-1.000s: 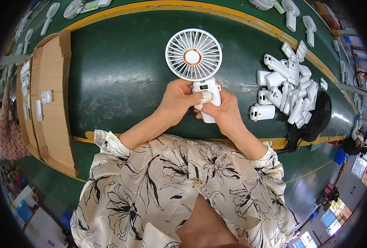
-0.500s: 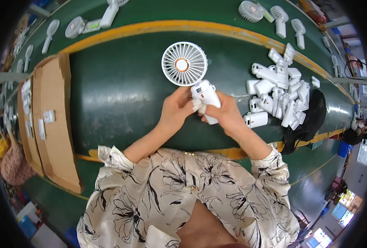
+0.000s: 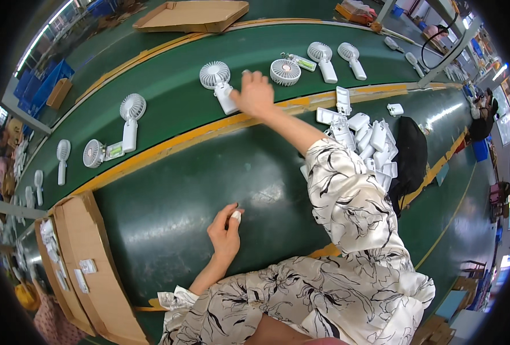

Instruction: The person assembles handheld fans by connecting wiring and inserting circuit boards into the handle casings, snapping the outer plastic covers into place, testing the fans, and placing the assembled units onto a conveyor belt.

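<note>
A white handheld fan (image 3: 215,75) with a round slatted head lies on the green belt beyond the yellow edge. My right hand (image 3: 253,95) is stretched over that edge, fingers extended, with the thumb beside or touching the fan's handle; no grip around it shows. Closer to me, my left hand (image 3: 225,234) hovers over the dark green worktop. Its fingers are loosely curled, the thumb apart, and nothing shows in them. A white covering sits on the left thumb tip. To the right of the right hand lies another round fan head (image 3: 285,72) with an opened handle.
White plastic casing parts (image 3: 370,138) are heaped at the right, beside a black cloth item (image 3: 411,152). A cardboard tray (image 3: 91,253) with small white parts stands at the left. More fans (image 3: 132,109) lie along the belt. Another cardboard tray (image 3: 191,14) is at the far side.
The fan that both hands held over the worktop is no longer there. My right hand has moved far forward to the belt; my left has drawn back. The view has swung.
</note>
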Motion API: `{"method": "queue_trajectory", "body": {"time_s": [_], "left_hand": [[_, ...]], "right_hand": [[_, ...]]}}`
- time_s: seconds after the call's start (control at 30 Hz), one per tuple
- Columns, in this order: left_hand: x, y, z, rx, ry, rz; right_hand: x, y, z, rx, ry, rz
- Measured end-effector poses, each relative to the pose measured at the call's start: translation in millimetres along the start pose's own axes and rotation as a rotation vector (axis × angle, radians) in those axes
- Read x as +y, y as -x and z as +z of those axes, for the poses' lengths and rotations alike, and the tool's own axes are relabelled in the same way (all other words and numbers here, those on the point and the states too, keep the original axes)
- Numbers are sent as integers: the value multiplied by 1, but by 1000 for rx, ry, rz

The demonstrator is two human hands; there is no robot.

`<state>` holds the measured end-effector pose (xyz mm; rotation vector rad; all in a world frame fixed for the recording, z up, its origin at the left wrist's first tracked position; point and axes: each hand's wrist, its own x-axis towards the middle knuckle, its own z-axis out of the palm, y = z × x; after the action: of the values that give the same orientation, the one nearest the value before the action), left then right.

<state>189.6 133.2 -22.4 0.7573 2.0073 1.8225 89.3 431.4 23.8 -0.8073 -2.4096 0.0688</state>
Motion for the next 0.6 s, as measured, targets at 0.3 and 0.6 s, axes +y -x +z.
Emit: {"method": "queue_trajectory", "body": {"time_s": [0.3, 0.6], "left_hand": [[11, -1, 0, -82, -15, -17], [23, -148, -148, 262, -888, 375]], "right_hand": [[190, -61, 6, -242, 66, 586], [135, -47, 3, -158, -53, 522]]}}
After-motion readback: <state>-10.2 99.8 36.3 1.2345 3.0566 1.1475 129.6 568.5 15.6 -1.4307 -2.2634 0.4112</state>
